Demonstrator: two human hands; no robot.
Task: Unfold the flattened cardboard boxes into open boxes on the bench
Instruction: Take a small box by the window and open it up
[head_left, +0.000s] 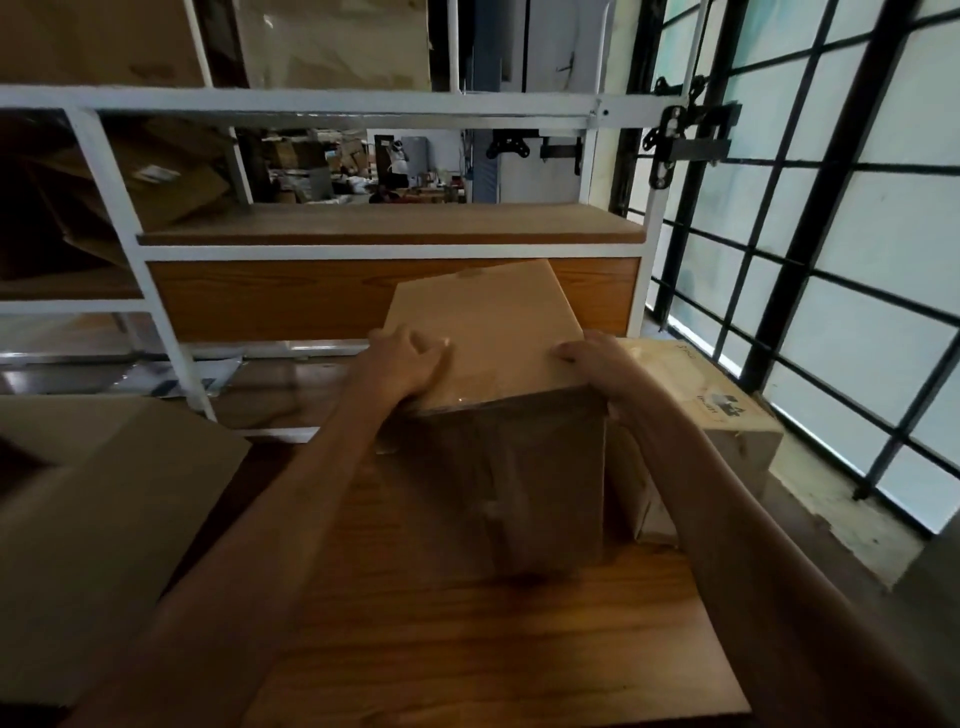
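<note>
progress: brown cardboard box (493, 374) is judged already squared up from flat; its top panel lies shut, so opening is judged still to do.
place: centre of frame, stood on the wooden tabletop (467, 649), in front of the white metal shelf rack (156, 312).
look: top face lit tan, near face dark with a glossy tape sheen, edges crisp.
left hand (410, 364): laid on the near-left corner of the top, fingers bent; grip cannot be told.
right hand (597, 364): wrapped over the upper right edge, clamped on it.
neighbours: large tan cardboard carton (104, 499) at lower left; pale printed carton (701, 395) just beside, at right.
</note>
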